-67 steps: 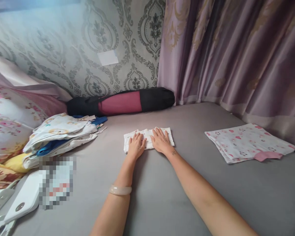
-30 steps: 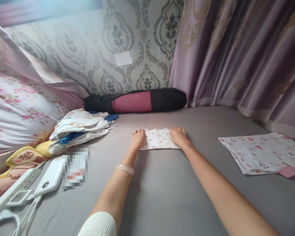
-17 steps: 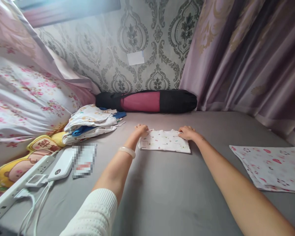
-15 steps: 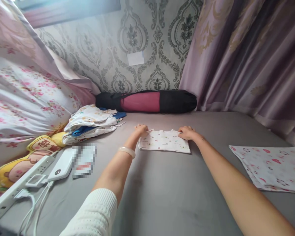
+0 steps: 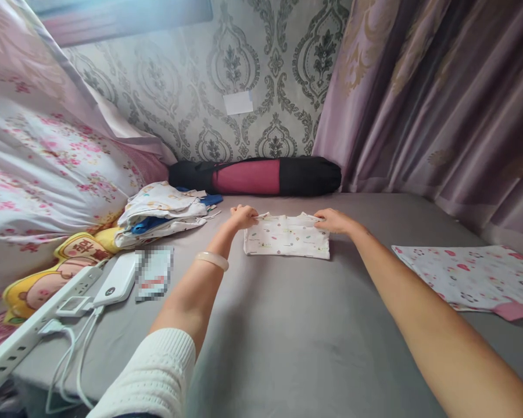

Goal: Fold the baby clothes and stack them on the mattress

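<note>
A small white shirt (image 5: pixel 286 237) with a scattered colourful print is folded into a flat rectangle in the middle of the bed. Its far edge, with a dip like a neckline, is raised a little off the sheet. At the far left corner, my left hand (image 5: pixel 244 216) pinches the cloth. My right hand (image 5: pixel 332 221) pinches the far right corner between thumb and fingers. Both arms reach straight forward, and the left wrist wears a pale bangle (image 5: pixel 212 260).
Left of the shirt lies a pile of clothes (image 5: pixel 163 209). Nearer are a white power bank (image 5: pixel 117 280), a power strip (image 5: pixel 65 307) with cables and a yellow plush (image 5: pixel 39 287). A black-and-red rolled bag (image 5: pixel 248 176) lies along the wall. Printed cloth (image 5: pixel 466 270) lies at right.
Both hands have raised the shirt's far edge slightly, keeping hold of its corners. The whole view has shifted a little, showing more of the pink part of the cloth at right.
</note>
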Demonstrator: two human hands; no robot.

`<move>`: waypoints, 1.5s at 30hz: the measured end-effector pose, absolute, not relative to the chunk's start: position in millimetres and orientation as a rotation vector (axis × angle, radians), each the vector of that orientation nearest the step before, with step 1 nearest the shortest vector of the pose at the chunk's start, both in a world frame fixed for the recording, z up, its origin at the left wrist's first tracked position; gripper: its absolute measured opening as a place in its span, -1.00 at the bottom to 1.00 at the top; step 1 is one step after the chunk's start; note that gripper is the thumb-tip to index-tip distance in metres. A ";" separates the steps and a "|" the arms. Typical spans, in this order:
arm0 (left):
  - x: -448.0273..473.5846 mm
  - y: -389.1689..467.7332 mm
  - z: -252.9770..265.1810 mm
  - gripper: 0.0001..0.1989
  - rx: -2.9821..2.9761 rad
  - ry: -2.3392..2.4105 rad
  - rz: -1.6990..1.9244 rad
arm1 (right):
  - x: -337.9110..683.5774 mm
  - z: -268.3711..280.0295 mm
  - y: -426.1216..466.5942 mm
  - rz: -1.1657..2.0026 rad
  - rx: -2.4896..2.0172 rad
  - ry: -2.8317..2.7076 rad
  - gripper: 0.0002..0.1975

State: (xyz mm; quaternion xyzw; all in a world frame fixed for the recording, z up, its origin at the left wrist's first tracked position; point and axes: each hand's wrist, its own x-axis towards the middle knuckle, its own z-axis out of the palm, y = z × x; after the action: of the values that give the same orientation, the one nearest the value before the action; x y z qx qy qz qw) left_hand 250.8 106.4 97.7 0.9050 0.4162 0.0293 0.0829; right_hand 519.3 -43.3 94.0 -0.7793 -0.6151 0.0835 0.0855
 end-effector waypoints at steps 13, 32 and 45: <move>237.8 97.6 110.6 -0.77 2.758 1.219 0.732 | 511.2 106.7 -55.3 -0.280 -2.170 -1.750 -0.70; 185.2 29.2 40.9 -0.69 2.819 0.983 0.481 | 475.9 38.9 -130.2 -0.306 -1.987 -2.002 -0.69; 174.2 13.7 35.6 -0.80 2.796 0.887 0.448 | 465.9 31.2 -146.2 -0.151 -2.088 -2.015 -0.59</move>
State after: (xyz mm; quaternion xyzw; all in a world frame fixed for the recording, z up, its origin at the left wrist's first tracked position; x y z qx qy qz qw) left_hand 174.2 13.7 35.6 0.9387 0.2977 0.1506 0.0872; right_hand 465.9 -146.2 31.2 -0.7136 -0.6886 -0.0517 0.1179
